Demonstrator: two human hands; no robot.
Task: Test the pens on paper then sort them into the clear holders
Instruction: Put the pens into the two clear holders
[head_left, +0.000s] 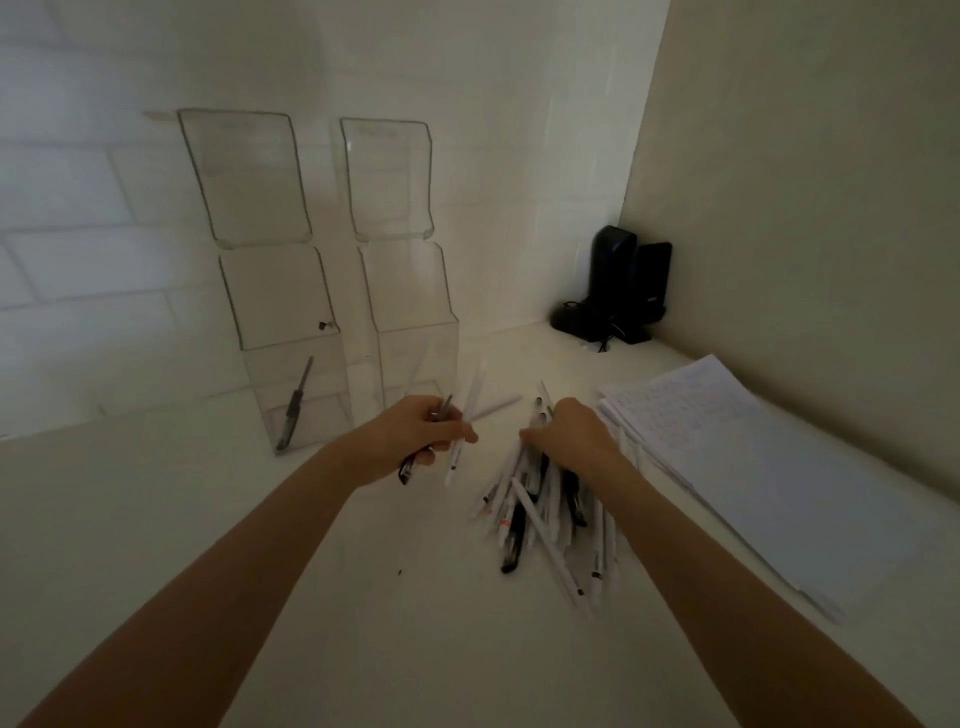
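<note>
Several pens (459, 451) are clamped in the grip of the left hand (410, 436), gathered for sorting; the pen pile (535, 512) is reached by the right hand (571, 441), grip unclear.

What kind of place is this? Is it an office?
Probably an office or work corner. A white desk holds a pile of pens, a stack of written-on paper and two clear holders standing against a brick wall.
</note>
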